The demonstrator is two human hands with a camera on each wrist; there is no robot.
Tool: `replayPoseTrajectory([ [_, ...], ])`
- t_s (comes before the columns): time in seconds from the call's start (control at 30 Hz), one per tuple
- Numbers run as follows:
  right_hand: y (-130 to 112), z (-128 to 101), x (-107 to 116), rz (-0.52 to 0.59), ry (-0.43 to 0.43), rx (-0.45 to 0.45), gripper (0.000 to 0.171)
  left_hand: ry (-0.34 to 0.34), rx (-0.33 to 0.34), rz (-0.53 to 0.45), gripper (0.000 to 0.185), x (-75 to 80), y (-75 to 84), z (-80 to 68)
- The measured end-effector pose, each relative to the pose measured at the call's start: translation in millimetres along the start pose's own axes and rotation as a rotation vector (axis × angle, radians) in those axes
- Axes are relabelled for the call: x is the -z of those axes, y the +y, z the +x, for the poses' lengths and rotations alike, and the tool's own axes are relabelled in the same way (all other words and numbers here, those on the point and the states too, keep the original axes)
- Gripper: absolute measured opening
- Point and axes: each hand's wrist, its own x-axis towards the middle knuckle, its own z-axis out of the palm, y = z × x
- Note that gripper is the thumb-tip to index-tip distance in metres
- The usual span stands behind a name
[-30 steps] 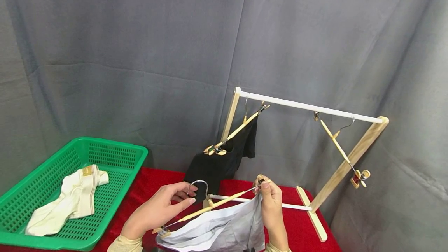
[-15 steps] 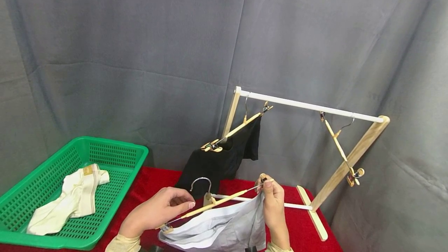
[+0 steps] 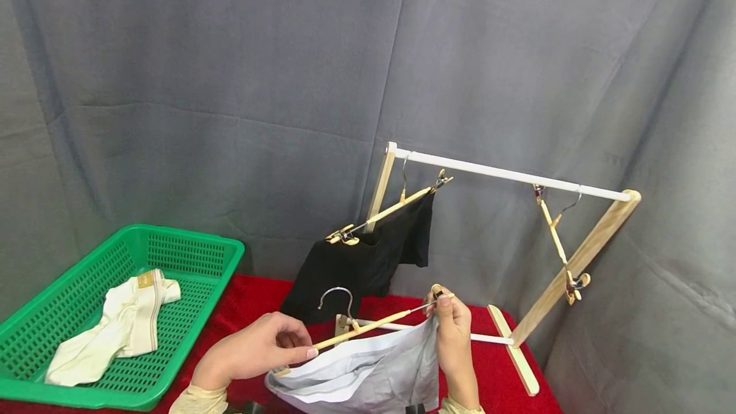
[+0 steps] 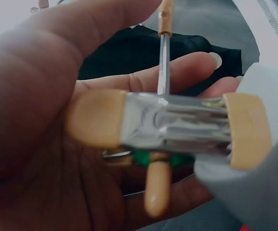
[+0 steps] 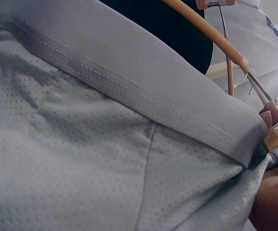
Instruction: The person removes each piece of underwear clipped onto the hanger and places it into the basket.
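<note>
A wooden clip hanger (image 3: pixel 376 324) with a metal hook is held low in front of me, with grey mesh underpants (image 3: pixel 397 363) hanging from it by their wide waistband (image 5: pixel 143 67). My right hand (image 3: pixel 453 334) grips the clip at the hanger's right end, where the waistband's corner sits. My left hand (image 3: pixel 259 347) pinches the bar near the left end, thumb in front and fingers behind. Below that thumb, the left wrist view has the left clip (image 4: pixel 172 122) biting the waistband; the palm is behind it.
A wooden rack with a white rail (image 3: pixel 489 174) stands at the right. On it hang a black garment (image 3: pixel 345 267) on a clip hanger and a bare clip hanger (image 3: pixel 554 229). At left, a green basket (image 3: pixel 198 331) holds a cream garment (image 3: pixel 115 331). Red cloth (image 3: pixel 259 292) covers the table.
My left hand has left the hook area and come down onto the bar. The hanger with the grey underpants has shifted slightly right. Both hangers on the rack have swung.
</note>
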Motion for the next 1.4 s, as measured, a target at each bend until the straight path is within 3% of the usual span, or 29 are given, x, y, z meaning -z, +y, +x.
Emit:
replayPoseTrajectory([
  [0.2,2,2,6,0.006,-0.004,0.031,0.042,0.016,0.004,0.047,0.011,4.0,-1.6,-2.9],
  [0.47,0,2,9,0.026,0.049,0.000,0.038,0.027,0.038,0.069,0.011,9.9,-6.9,-8.4],
  [0.8,-1,2,10,0.050,0.082,0.018,0.037,0.073,-0.019,0.008,0.009,19.5,-12.2,-18.3],
  [1.2,-1,1,14,0.113,0.119,-0.025,0.041,0.254,-0.098,0.001,0.010,16.9,-10.8,-11.5],
  [1.4,-2,2,15,0.025,0.146,-0.105,0.042,0.378,-0.101,-0.025,0.013,14.8,-7.9,-8.2],
])
